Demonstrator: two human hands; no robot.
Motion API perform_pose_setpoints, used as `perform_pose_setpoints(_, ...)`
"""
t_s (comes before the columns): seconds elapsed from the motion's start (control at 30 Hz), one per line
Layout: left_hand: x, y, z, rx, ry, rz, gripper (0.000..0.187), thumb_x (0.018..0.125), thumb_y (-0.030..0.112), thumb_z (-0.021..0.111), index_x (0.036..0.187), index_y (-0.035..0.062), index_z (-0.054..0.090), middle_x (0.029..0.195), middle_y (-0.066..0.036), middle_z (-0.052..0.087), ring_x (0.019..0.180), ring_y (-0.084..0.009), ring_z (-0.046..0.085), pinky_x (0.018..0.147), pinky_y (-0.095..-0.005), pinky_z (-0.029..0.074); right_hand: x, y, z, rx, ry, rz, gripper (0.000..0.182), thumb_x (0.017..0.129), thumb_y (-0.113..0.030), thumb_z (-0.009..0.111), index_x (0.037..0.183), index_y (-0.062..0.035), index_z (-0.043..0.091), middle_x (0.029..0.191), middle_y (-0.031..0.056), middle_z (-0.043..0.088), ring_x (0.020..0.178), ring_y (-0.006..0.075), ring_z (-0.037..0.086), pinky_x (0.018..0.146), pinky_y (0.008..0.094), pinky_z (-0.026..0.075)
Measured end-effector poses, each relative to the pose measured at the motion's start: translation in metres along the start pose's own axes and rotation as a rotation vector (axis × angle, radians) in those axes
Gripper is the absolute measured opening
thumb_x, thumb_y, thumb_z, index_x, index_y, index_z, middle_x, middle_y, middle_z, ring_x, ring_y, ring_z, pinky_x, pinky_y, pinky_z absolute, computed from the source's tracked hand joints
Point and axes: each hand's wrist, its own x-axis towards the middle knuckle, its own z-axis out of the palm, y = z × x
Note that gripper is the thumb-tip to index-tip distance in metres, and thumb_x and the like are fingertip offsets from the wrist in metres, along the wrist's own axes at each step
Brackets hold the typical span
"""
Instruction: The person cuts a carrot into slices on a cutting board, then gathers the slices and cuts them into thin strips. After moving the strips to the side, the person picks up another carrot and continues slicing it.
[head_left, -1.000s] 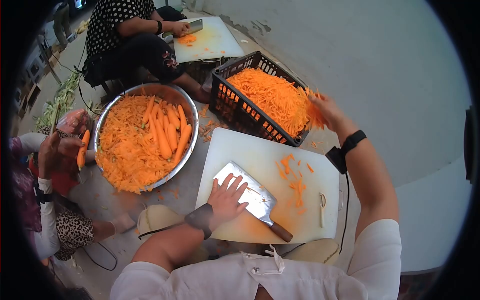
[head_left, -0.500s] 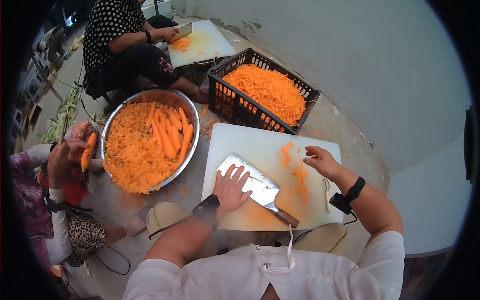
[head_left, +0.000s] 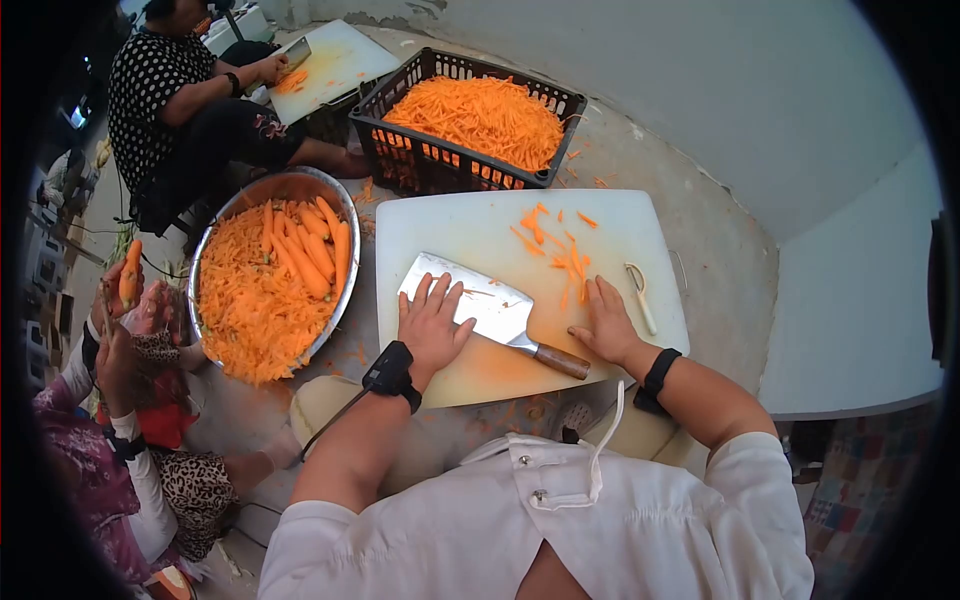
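A white cutting board (head_left: 590,355) lies in front of me. On it rests a cleaver (head_left: 492,312) with a wide steel blade and a wooden handle pointing to the right. My left hand (head_left: 432,318) lies with fingers stretched over the left end of the blade. Flat on the board, beyond the handle, my right hand (head_left: 605,325) has its fingers extended and holds nothing. Loose carrot strips (head_left: 572,265) lie just past its fingertips. A pale peeler (head_left: 641,300) rests on the board to the right of that hand.
A metal basin (head_left: 351,275) of carrot peelings and peeled carrots (head_left: 305,255) stands at left. Behind the board is a black crate (head_left: 440,170) heaped with shredded carrot (head_left: 480,115). One person cuts at another board (head_left: 345,60); a person at left holds a carrot (head_left: 130,275).
My right hand has come down from above the board's right side onto its surface. The left hand stays at the blade. The view has shifted, and the peeler now shows more fully.
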Motion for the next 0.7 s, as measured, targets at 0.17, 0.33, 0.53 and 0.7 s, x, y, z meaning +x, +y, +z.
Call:
perform_pose_setpoints(0.17, 0.001, 0.003, -0.001, 0.022, -0.007, -0.019, 0.056, 0.081, 0.04, 0.054, 0.13, 0.0127, 0.044, 0.138, -0.008, 0.037, 0.132, -0.0296, 0.025, 0.103, -0.0582, 0.019, 0.025, -0.001, 0.009, -0.203, 0.069, 0.009, 0.09, 0.08, -0.055, 0.054, 0.142, -0.0028, 0.014, 0.148, 0.0206, 0.006, 0.136, 0.0364, 0.008, 0.106, 0.0564, 0.015)
perform_pose_setpoints(0.33, 0.001, 0.004, -0.002, 0.018, 0.002, -0.022, 0.056, 0.08, 0.04, 0.056, 0.128, 0.0128, 0.045, 0.137, -0.008, 0.037, 0.131, -0.0297, 0.026, 0.102, -0.058, 0.019, 0.064, 0.002, 0.011, -0.251, 0.154, 0.041, 0.091, 0.08, -0.057, 0.053, 0.142, -0.0052, 0.014, 0.148, 0.0205, 0.006, 0.136, 0.0395, 0.007, 0.105, 0.0584, 0.014)
perform_pose_setpoints(0.53, 0.002, 0.005, -0.004, -0.022, -0.013, -0.032, 0.057, 0.079, 0.04, 0.058, 0.128, 0.0145, 0.045, 0.137, -0.009, 0.037, 0.13, -0.0311, 0.027, 0.102, -0.058, 0.018, 0.126, 0.005, 0.005, -0.135, 0.263, 0.163, 0.09, 0.08, -0.055, 0.055, 0.142, -0.0049, 0.015, 0.147, 0.0215, 0.008, 0.135, 0.0423, 0.008, 0.106, 0.0565, 0.013)
perform_pose_setpoints(0.7, 0.002, 0.005, -0.005, -0.036, -0.013, -0.033, 0.056, 0.08, 0.04, 0.057, 0.128, 0.0145, 0.046, 0.138, -0.009, 0.036, 0.13, -0.0316, 0.027, 0.102, -0.0582, 0.018, 0.16, 0.004, 0.008, -0.035, 0.333, -0.049, 0.087, 0.08, -0.053, 0.055, 0.141, -0.0034, 0.018, 0.145, 0.0227, 0.016, 0.135, 0.0398, 0.012, 0.108, 0.0502, 0.014)
